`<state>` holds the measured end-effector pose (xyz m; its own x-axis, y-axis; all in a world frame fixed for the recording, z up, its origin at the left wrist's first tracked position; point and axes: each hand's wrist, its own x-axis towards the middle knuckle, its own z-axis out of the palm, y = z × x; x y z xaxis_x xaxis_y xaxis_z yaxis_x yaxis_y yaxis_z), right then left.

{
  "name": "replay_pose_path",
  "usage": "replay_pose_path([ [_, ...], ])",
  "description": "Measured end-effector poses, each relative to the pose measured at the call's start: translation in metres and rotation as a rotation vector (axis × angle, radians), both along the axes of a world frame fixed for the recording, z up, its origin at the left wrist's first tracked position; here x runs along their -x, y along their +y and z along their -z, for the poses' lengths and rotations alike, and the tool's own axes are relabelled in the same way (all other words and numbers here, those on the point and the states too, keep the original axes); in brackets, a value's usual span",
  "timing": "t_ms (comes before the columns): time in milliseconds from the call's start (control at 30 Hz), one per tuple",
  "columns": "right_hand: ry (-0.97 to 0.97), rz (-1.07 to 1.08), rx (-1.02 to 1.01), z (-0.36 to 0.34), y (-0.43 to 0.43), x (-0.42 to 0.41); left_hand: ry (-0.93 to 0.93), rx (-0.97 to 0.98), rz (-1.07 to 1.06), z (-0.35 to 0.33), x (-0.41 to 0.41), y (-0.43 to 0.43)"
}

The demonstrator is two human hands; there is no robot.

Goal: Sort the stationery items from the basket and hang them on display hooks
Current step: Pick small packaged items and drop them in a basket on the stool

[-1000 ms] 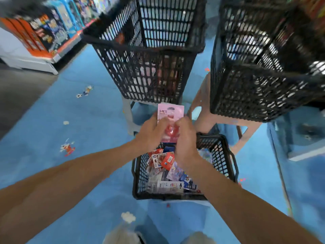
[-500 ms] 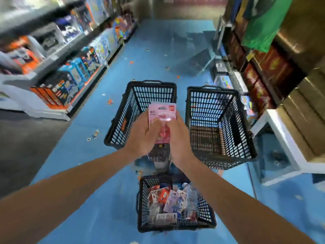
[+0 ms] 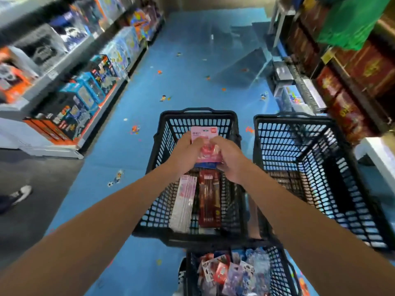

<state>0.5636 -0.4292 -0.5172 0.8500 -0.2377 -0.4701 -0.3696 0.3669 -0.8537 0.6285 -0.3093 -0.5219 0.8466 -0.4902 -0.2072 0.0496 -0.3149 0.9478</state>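
Over the left black basket [image 3: 198, 113], the pink packet [image 3: 204, 133] was pinched by the left hand [image 3: 184, 152] at nine o'clock and the right hand [image 3: 232, 161] at three, its long axis running twelve-to-six.

pink packet [image 3: 205, 144] | black mesh baskets [image 3: 299, 150] | blue floor [image 3: 192, 71] | green bag [image 3: 350, 22]
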Motion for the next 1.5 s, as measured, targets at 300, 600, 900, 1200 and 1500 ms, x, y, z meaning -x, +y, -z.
replay_pose_path([
  [300, 0.295, 0.036, -0.025, 0.157, -0.001, -0.152, 0.252, -0.230, -0.211, 0.180, -0.146, -0.019],
  [600, 0.474, 0.105, -0.032, 0.258, -0.008, -0.208, 0.227, -0.473, -0.335, 0.284, -0.181, -0.042],
  [900, 0.500, 0.110, 0.120, 0.290, -0.006, -0.222, 0.259, -0.477, -0.337, 0.305, -0.187, -0.039],
  [1200, 0.510, 0.038, 0.009, 0.283, -0.003, -0.213, 0.129, -0.512, -0.328, 0.308, -0.183, -0.036],
  [1500, 0.550, -0.035, 0.188, 0.270, -0.003, -0.204, 0.204, -0.527, -0.350, 0.298, -0.178, -0.032],
])
